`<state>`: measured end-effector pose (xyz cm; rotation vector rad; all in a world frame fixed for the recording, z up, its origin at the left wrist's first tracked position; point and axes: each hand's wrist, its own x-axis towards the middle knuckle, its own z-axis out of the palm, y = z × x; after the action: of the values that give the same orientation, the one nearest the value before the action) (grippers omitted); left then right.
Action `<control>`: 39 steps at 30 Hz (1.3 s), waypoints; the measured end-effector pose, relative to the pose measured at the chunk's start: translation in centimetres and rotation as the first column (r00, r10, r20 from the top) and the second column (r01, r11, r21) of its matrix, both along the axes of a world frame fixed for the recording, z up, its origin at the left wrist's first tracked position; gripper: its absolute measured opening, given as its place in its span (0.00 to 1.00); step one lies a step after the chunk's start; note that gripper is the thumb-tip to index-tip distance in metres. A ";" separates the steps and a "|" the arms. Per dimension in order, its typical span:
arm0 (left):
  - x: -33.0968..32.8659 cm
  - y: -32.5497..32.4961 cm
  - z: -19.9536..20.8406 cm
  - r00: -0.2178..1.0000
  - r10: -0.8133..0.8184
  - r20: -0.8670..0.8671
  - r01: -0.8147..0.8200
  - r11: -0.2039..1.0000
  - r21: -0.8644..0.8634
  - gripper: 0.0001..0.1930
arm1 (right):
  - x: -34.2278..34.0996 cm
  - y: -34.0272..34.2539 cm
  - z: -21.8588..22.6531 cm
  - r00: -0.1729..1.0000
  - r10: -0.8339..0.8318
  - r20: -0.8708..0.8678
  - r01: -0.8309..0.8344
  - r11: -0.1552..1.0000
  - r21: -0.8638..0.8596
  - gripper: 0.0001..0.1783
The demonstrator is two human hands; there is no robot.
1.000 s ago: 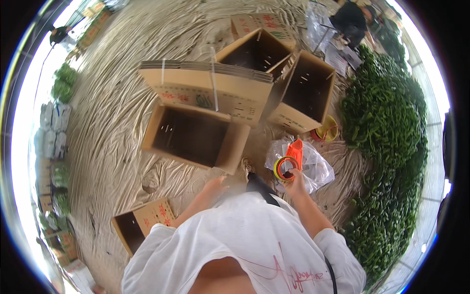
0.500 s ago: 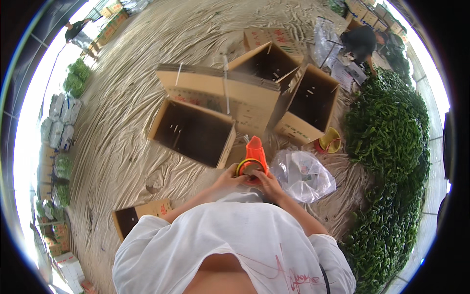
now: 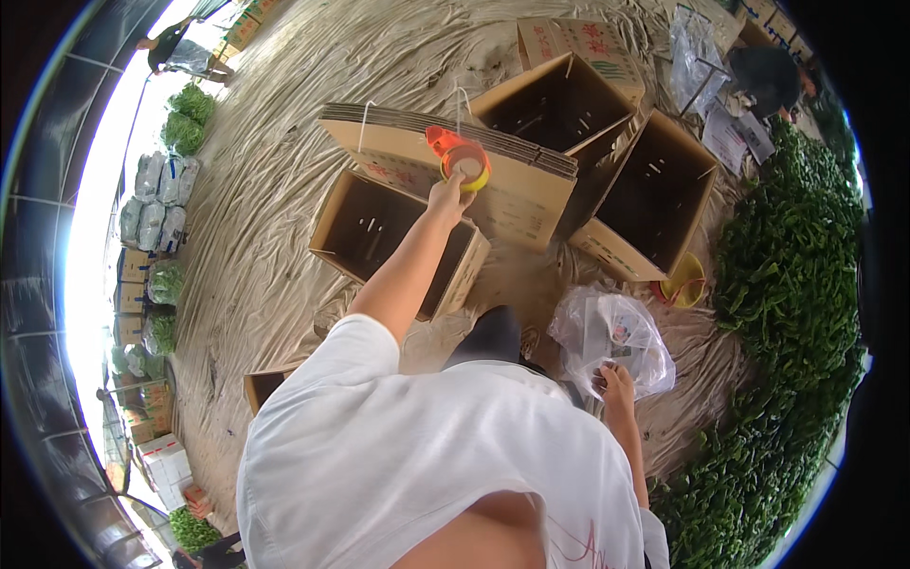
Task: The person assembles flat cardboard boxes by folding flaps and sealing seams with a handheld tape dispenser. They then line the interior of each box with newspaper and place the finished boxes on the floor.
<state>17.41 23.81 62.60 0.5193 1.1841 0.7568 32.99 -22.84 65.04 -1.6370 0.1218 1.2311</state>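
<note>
The person's left hand (image 3: 451, 200) is closed on the orange dispenser (image 3: 444, 142), holding it over the bundle (image 3: 531, 205); contact with the bundle cannot be confirmed. The right hand (image 3: 616, 381), fingers curled, is at the near edge of the clear bag (image 3: 578, 332); whether it grips the bag cannot be told. Progress is judged partial: three boxes stand opened out, the near box (image 3: 468, 272), the far box (image 3: 557, 68) and the right box (image 3: 607, 248), with no contents made out. Left undone: the bundled cartons lie flat and strapped, and the green heap (image 3: 791, 256) lies loose to the right. The surface is a wrinkled tan sheet (image 3: 275, 213). Wrapped packs (image 3: 152, 201) line the left side; a co-worker (image 3: 766, 81) bends at far right
</note>
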 end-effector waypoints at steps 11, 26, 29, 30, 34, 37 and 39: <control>9.9 7.1 -10.2 0.960 -0.131 -0.246 0.159 0.983 0.097 0.33 | 0.4 2.7 -2.8 0.968 -0.244 -0.056 0.232 0.959 -0.165 0.11; 5.9 -15.2 -14.5 -0.443 -0.545 -0.712 0.890 -0.360 -0.278 0.23 | -4.1 2.7 -22.6 0.935 -0.110 0.338 0.274 0.829 -0.488 0.19; 7.0 -18.2 -18.8 -0.540 -0.330 -0.774 0.739 -0.627 -0.248 0.24 | 0.3 2.0 -30.5 0.898 -0.032 0.439 0.276 0.818 -0.505 0.18; 7.0 -19.0 -20.3 -0.542 -0.286 -0.790 0.705 -0.667 -0.242 0.24 | 1.8 1.7 -33.6 0.891 0.009 0.454 0.258 0.812 -0.524 0.18; 6.6 -20.9 -23.2 -0.584 -0.155 -0.797 0.603 -0.740 -0.298 0.18 | 6.9 0.3 -47.3 0.871 0.299 0.389 0.067 0.714 -0.697 0.21; 6.4 -20.6 -23.5 -0.590 -0.185 -0.786 0.649 -0.688 -0.326 0.16 | 10.1 2.8 -53.2 0.597 0.585 0.550 0.199 0.556 -0.807 0.21; 7.0 -20.5 -23.4 -0.597 -0.218 -0.772 0.669 -0.667 -0.329 0.15 | 11.3 4.6 -55.9 0.523 0.678 0.517 0.248 0.459 -0.853 0.23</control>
<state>24.37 3.28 39.23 2.4377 0.1307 -1.1037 44.30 -18.21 9.11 -3.1634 -0.1641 0.3285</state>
